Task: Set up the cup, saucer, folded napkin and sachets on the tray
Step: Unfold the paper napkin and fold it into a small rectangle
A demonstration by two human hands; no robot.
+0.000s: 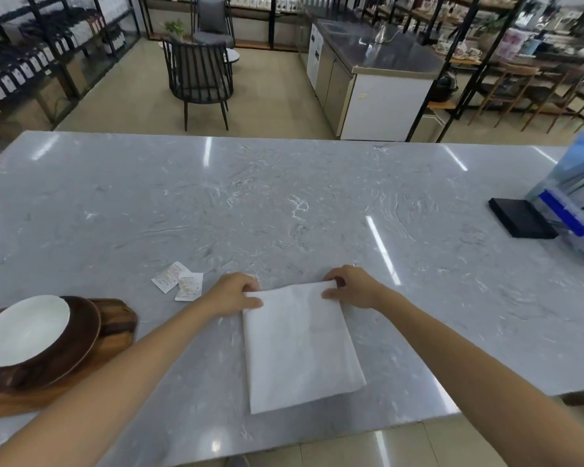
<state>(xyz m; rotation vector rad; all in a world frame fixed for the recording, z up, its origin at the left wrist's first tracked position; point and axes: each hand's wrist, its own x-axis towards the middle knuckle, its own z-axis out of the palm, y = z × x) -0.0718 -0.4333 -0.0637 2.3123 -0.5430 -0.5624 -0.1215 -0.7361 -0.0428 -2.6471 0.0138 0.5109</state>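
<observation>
Left hand (235, 293) and right hand (353, 287) pinching the two far corners of the white napkin (300, 345), flat on the grey table (284, 203), sachets (179, 281) just left, tray (115, 332) further left.

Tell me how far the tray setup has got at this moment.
Done: the cup sits on the saucer, which rests on the wooden tray. In hand: the left hand and right hand pinch the far corners of the napkin, which lies on the table, apparently mid-fold. Left: finishing the fold and moving the napkin and the sachets, which lie on the table beside the tray, onto it.
</observation>
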